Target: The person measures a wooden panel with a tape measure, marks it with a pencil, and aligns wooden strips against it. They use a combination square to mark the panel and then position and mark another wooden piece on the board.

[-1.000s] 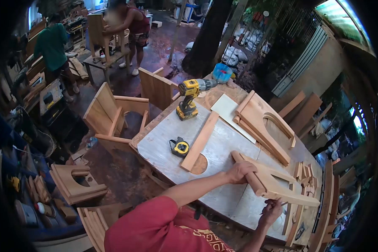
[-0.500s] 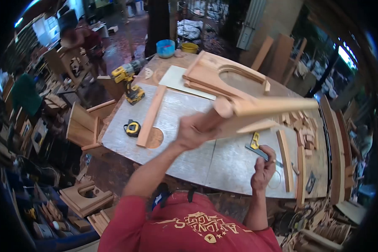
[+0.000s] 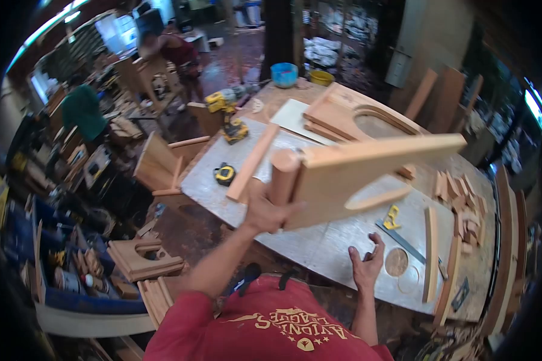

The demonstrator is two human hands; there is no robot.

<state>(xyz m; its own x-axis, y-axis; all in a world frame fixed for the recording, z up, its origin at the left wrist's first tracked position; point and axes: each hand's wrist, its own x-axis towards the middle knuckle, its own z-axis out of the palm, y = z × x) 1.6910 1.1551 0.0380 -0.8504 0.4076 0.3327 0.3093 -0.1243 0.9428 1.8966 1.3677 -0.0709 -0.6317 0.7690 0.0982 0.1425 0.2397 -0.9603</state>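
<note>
My left hand (image 3: 265, 212) is closed around the edge of a wooden panel (image 3: 328, 186), gripping it by a round-ended post (image 3: 283, 174) along its near side. The panel is raised above the metal-topped table, standing on edge, with part of an oval cutout showing. My right hand (image 3: 367, 262) is empty, its fingers apart and curled, below the panel and near the table's front edge. A try square with a yellow handle (image 3: 392, 218) lies just beyond it.
On the table (image 3: 319, 243) are a yellow drill (image 3: 227, 114), a tape measure (image 3: 224, 174), wooden strips (image 3: 430, 256), small wood blocks (image 3: 467, 216) and another cutout panel (image 3: 343, 108). A blue tool bin (image 3: 90, 301) stands at left. Two people work in the background.
My view has swung left, so the table sits further right. The panel in my left hand has turned and shows more of its face. My right hand has spread its fingers slightly.
</note>
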